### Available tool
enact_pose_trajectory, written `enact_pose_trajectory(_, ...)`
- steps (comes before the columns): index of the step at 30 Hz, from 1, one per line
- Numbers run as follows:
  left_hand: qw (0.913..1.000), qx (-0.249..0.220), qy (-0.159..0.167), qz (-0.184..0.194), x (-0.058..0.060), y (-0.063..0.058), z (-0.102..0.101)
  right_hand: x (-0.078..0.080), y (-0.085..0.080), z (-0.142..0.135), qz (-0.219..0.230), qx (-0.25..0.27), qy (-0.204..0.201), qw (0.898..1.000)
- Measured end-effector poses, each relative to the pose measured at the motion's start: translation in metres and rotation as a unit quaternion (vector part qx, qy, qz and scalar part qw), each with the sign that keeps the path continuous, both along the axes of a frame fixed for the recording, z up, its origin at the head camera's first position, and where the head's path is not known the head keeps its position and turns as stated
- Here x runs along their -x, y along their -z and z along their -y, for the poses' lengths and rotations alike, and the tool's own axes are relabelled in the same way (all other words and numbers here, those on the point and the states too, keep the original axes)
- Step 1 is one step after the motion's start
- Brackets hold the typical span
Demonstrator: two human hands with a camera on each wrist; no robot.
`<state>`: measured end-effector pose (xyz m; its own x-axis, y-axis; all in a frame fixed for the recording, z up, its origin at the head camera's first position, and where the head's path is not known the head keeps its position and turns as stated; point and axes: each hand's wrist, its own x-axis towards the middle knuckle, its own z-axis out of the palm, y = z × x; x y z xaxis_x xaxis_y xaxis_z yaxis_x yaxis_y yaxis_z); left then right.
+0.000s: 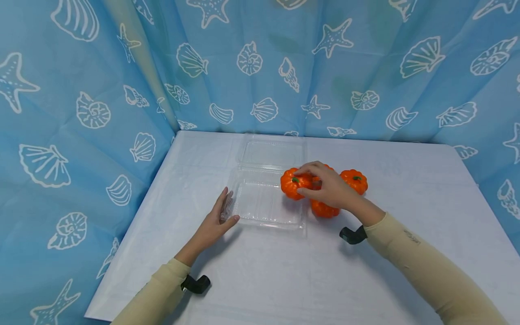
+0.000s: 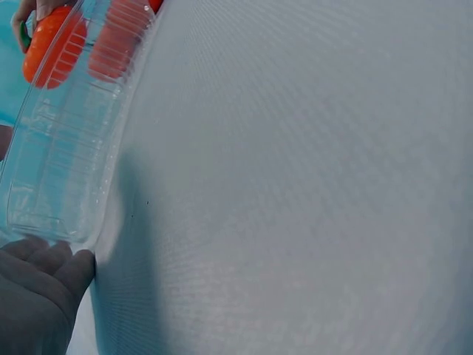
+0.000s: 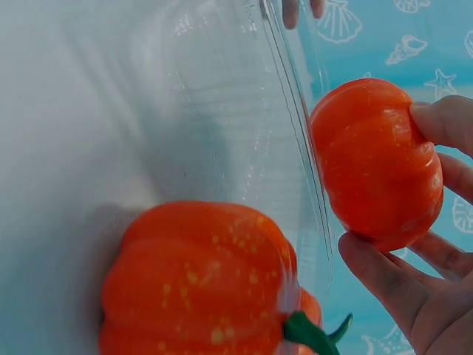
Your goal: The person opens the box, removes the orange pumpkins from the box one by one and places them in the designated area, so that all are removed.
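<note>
A small orange toy pumpkin [image 1: 290, 186] with a green stem is pinched between the thumb and fingers of my right hand [image 1: 332, 189]. It is held up over the right edge of a clear plastic clamshell box [image 1: 260, 201], whose lid [image 1: 271, 153] lies folded back behind the base. In the right wrist view, the held pumpkin [image 3: 377, 163] shows its ribbed side beside the box wall. My left hand [image 1: 212, 228] rests at the box's left side with thumb and fingers spread, fingertips right at the wall. The base has no pumpkin lying in it.
More orange pumpkins sit right of the box: one in front [image 1: 324, 210], one farther right [image 1: 354, 181], and another partly hidden behind my right hand. A white cloth [image 1: 252, 271] covers the table. Blue shell-print curtains [image 1: 227, 81] stand behind and at the left.
</note>
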<state>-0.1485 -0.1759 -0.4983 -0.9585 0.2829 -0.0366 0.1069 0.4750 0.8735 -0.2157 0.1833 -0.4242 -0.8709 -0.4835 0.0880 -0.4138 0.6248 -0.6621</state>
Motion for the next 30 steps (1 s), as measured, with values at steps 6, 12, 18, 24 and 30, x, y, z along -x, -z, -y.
enact_pose_trajectory(6, 1.0000, -0.008, 0.003, 0.001, -0.001, 0.000, 0.000, -0.004, -0.002, -0.011, 0.000, 0.006, 0.016, 1.000)
enact_pose_trajectory(12, 1.0000, -0.005, 0.005, -0.004, -0.001, -0.001, -0.001, -0.010, -0.005, -0.022, -0.006, 0.012, 0.026, 1.000)
enact_pose_trajectory(18, 1.0000, -0.002, 0.003, -0.004, -0.001, -0.003, 0.000, -0.015, -0.008, -0.035, 0.003, 0.009, 0.055, 0.998)
enact_pose_trajectory(24, 1.0000, -0.001, 0.002, -0.003, 0.000, -0.001, 0.000, -0.022, -0.010, -0.051, 0.022, 0.020, 0.094, 0.995)
enact_pose_trajectory(30, 0.9999, -0.001, 0.002, -0.012, 0.000, 0.002, 0.001, -0.028, -0.006, -0.068, -0.002, 0.032, 0.106, 0.994)
